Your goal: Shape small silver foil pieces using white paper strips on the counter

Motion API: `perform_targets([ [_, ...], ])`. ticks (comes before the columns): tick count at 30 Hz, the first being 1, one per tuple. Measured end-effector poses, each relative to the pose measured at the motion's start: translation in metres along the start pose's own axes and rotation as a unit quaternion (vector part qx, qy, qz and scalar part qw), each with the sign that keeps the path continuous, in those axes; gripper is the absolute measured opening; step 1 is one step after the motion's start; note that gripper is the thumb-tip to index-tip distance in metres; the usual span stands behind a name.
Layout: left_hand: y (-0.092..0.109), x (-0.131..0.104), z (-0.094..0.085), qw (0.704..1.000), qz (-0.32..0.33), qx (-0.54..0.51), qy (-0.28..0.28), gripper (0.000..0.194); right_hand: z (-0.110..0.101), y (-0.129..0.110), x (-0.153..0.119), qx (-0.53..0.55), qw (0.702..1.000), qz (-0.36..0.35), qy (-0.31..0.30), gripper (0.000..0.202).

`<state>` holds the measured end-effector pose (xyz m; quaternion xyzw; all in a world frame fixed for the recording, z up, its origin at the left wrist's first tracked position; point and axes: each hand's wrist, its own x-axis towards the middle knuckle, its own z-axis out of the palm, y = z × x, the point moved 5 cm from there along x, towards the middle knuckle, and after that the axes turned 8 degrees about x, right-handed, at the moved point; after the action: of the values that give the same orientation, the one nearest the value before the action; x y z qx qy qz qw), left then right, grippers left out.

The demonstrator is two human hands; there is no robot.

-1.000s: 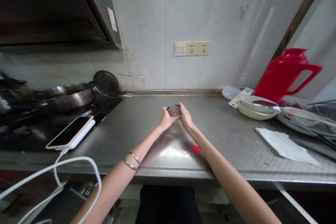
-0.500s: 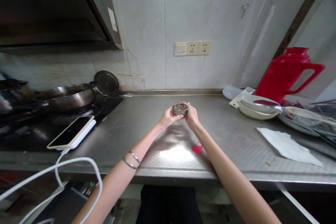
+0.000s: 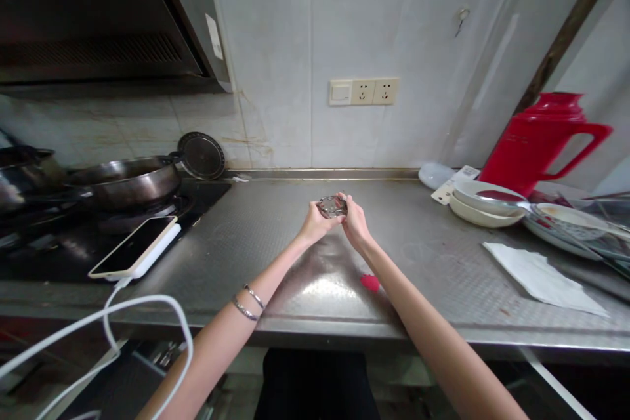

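Between my two hands, above the steel counter [image 3: 275,230], is a small round shiny object [image 3: 332,206] with a dark, uneven rim; it looks like metal or glass, and its kind is unclear. My left hand [image 3: 315,223] grips its left side, the thumb along the near edge. My right hand [image 3: 355,220] is closed on its right side. Two silver bangles [image 3: 249,302] circle my left wrist and forearm. A small red piece [image 3: 370,283] lies on the counter, just left of my right forearm and partly hidden by it.
On the left, a phone [image 3: 135,246] with a white cable rests by the stove, near a steel pan [image 3: 123,184]. To the right stand a red thermos [image 3: 536,141], stacked bowls [image 3: 485,210] and a white napkin [image 3: 544,279]. Wall sockets [image 3: 374,92] are ahead.
The round object has shifted slightly left and tilted between my hands, which still hold it. The view has moved a little; the counter items stay in place.
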<state>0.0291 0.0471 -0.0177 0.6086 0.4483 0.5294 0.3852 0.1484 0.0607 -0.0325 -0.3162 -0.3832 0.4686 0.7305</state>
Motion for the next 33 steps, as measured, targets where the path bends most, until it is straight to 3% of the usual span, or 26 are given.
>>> perform_targets([
  [6, 0.001, 0.001, -0.003, 0.999, 0.017, 0.047, 0.017, 0.058, 0.000, 0.001, -0.003, -0.056, 0.998, -0.027, -0.011, 0.043],
  [9, 0.002, 0.000, 0.000, 1.000, 0.015, 0.012, 0.004, 0.067, -0.002, 0.001, -0.002, -0.048, 0.999, -0.021, -0.006, 0.043],
  [14, 0.011, -0.005, 0.012, 0.983, 0.017, -0.113, -0.142, 0.053, -0.010, -0.003, 0.005, -0.001, 0.999, 0.011, 0.035, 0.049],
  [16, 0.014, -0.007, 0.013, 0.980, 0.022, -0.120, -0.159, 0.048, -0.012, -0.007, 0.006, 0.000, 0.999, 0.013, 0.043, 0.051],
  [25, 0.003, 0.003, 0.006, 0.994, 0.034, -0.070, -0.073, 0.052, -0.004, -0.004, 0.000, -0.030, 0.999, 0.002, 0.017, 0.044],
  [30, -0.002, 0.003, -0.008, 0.996, 0.031, 0.049, 0.070, 0.077, 0.001, 0.003, -0.003, -0.041, 0.999, -0.008, -0.001, 0.040],
  [33, -0.003, 0.001, -0.004, 0.998, 0.030, 0.028, 0.044, 0.089, -0.002, 0.003, -0.002, -0.033, 0.999, -0.003, 0.012, 0.041],
])
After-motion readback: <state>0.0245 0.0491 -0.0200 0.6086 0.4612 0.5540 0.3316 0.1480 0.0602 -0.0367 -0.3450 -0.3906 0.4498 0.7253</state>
